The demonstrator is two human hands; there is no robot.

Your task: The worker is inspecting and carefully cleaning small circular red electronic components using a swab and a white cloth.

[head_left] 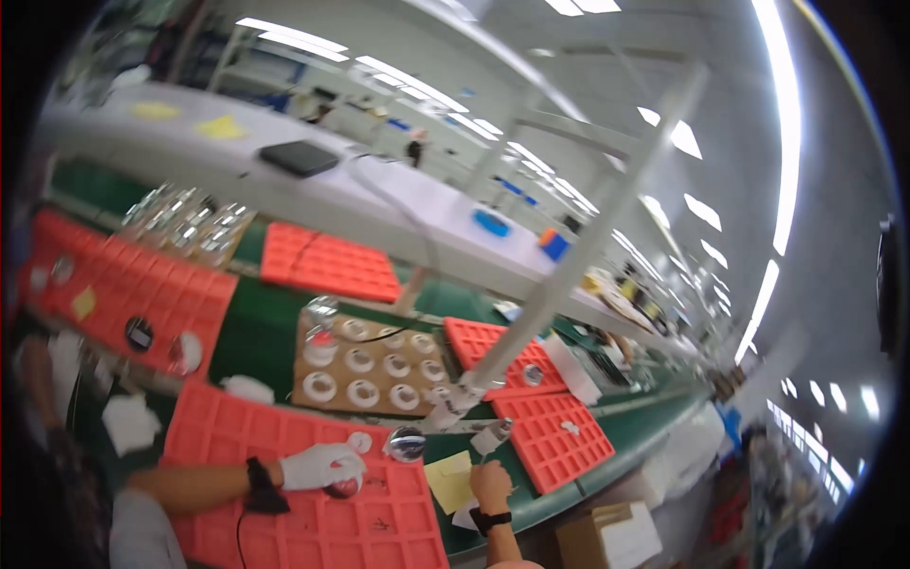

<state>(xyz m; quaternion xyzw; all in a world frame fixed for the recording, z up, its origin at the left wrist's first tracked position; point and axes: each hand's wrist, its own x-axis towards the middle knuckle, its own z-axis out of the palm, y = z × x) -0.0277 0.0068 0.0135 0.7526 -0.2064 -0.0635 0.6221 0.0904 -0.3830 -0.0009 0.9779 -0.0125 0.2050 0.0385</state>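
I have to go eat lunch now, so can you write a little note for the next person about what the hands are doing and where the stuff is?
Left hand, in a white glove, rests on a small round shiny part lying on the near red tray; whether it grips the part cannot be told.
Right hand, bare, holds a small tool upright over the yellow paper.
A shiny round lens-like part and a white ring sit at the tray's far edge.
The cardboard sheet behind holds rows of white rings.
Done: cannot tell. Left: most of the near tray's pockets look unfilled.
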